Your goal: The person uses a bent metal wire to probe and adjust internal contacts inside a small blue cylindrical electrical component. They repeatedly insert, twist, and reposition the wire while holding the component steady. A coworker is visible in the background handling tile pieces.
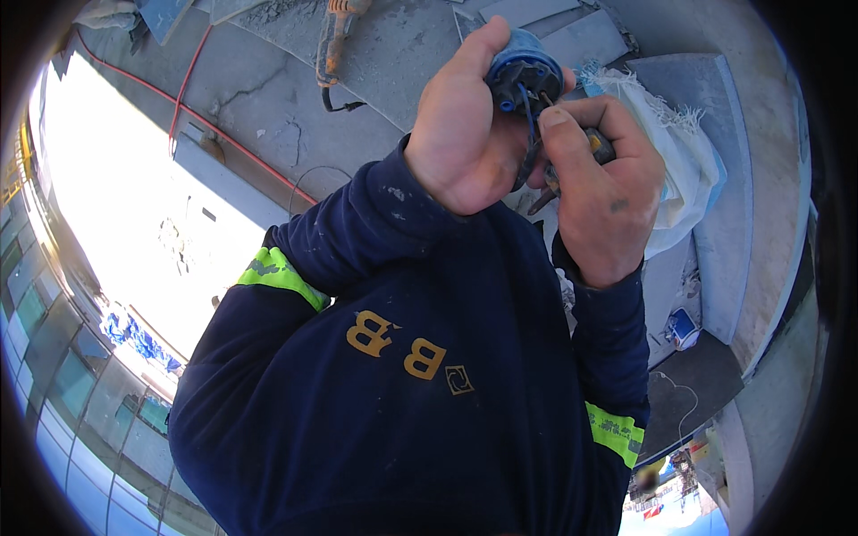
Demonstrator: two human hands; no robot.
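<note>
High in the head view, my left hand is wrapped round a blue, round electrical plug. Its black inner part, with terminals, faces me. A thin blue wire and a thicker black cable hang from it beside my palm. My right hand is closed on a screwdriver with a black and yellow handle. The metal shaft points up at the terminals; whether its tip touches a screw is too small to tell. A second metal end shows below the right fingers.
A dusty orange power tool with a black cord lies on a grey slab. Red cable crosses the floor to the left. Right of my hands are a frayed white woven sack and large curved panels. A small blue-and-white packet lies lower right.
</note>
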